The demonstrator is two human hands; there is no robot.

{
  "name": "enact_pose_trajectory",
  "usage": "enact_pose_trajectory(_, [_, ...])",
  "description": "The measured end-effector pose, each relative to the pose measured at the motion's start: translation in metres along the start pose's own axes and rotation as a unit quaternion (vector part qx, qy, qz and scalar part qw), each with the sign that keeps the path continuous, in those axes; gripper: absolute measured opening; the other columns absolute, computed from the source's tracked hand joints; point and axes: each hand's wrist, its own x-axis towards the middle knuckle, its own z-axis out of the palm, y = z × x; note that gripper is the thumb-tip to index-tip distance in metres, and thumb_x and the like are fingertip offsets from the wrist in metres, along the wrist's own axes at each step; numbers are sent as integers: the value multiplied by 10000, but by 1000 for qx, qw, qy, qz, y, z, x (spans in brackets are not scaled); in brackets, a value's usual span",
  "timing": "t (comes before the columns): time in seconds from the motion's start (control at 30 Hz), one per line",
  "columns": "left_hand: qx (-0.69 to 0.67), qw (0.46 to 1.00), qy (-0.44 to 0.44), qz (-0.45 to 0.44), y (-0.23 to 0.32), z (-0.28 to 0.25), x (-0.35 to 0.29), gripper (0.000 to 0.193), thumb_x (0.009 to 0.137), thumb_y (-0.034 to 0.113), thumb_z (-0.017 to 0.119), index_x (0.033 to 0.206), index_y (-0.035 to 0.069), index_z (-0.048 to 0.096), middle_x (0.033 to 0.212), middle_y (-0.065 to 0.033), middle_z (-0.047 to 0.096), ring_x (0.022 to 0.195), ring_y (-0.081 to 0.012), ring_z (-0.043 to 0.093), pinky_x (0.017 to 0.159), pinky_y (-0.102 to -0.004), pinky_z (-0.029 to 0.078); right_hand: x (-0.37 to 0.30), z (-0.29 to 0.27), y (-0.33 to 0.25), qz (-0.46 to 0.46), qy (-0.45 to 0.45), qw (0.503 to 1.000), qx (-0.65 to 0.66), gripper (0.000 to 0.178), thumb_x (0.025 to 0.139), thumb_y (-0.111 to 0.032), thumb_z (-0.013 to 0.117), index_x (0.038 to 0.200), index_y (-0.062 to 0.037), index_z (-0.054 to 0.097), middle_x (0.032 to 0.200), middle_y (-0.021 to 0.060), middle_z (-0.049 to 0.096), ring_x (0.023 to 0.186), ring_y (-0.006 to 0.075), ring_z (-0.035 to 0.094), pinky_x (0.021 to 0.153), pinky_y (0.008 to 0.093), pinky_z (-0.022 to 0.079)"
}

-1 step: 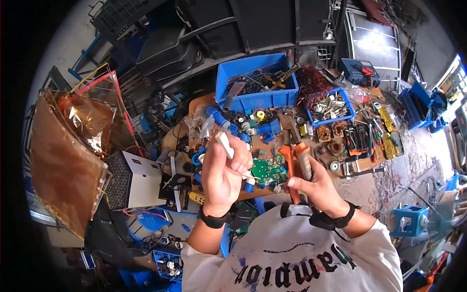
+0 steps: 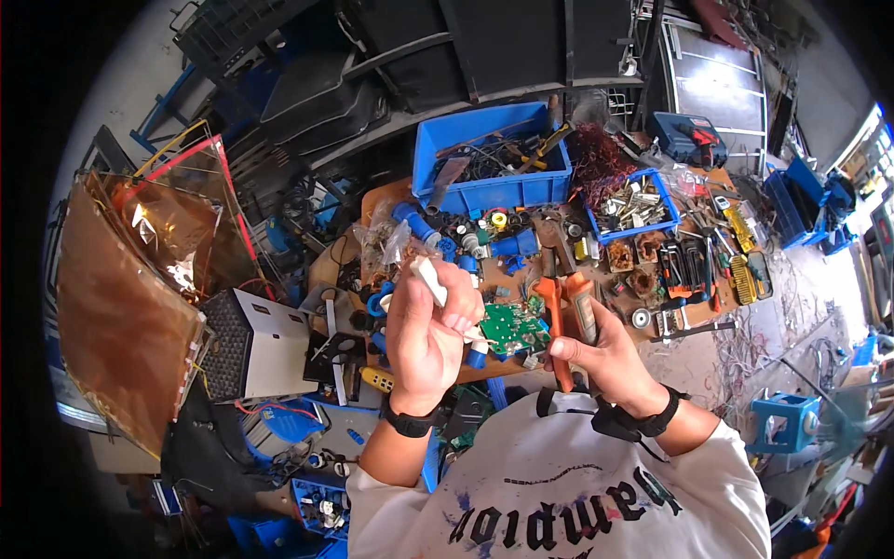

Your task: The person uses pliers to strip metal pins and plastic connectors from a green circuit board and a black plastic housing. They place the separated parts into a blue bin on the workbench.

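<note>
White piece (image 2: 429, 281) slants lengthwise up-left in the left hand (image 2: 426, 334).

At a cluttered table (image 2: 374, 197)
Left hand (image 2: 421, 345) holds a white piece (image 2: 427, 281); right hand (image 2: 615, 361) grips an orange tool (image 2: 558, 321); a green board (image 2: 512, 328) shows between them.
</note>
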Motion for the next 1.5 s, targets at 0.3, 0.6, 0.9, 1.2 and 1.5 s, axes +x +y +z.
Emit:
enact_pose_trajectory(0.3, [85,988,-45,124,0,-3,-11,323,1023,402,435,974,85,473,682,6,339,621,-117,310,572,-283,298,0,13,0,101,-42,989,104,540,847,-95,754,1283,7,452,1013,88,640,815,160,663,712,300,562])
enact_pose_trajectory(0.6, [149,974,-48,162,0,-8,-23,348,1011,418,427,980,75,471,733,-37,419,698,-177,430,657,-362,416,3,19,20,8,15,995,101,527,812,14,752,1251,-18,462,1068,76,621,827,147,652,715,302,572])
enact_pose_trajectory(0.9, [247,940,21,234,-12,-15,-39,470,967,444,434,1100,0,513,1129,-228,541,1121,-384,542,1016,-556,387,4,17,13,-113,78,990,-20,588,782,8,781,1271,-46,460,1088,38,609,809,108,612,666,254,539])
enact_pose_trajectory(1.2, [68,986,38,-147,16,-29,-36,383,967,233,570,1253,-14,509,1206,-139,564,1070,-196,569,791,-308,561,3,11,7,-145,87,983,-69,850,748,108,720,1459,-52,283,1155,105,567,947,163,618,738,285,563])
enact_pose_trajectory(1.5, [429,882,-30,-195,27,-22,-35,231,829,74,763,1011,-38,676,870,-80,713,751,-78,659,613,-219,536,3,16,4,-150,98,983,-45,670,755,76,752,1319,-27,405,1114,54,595,937,110,593,774,266,539])
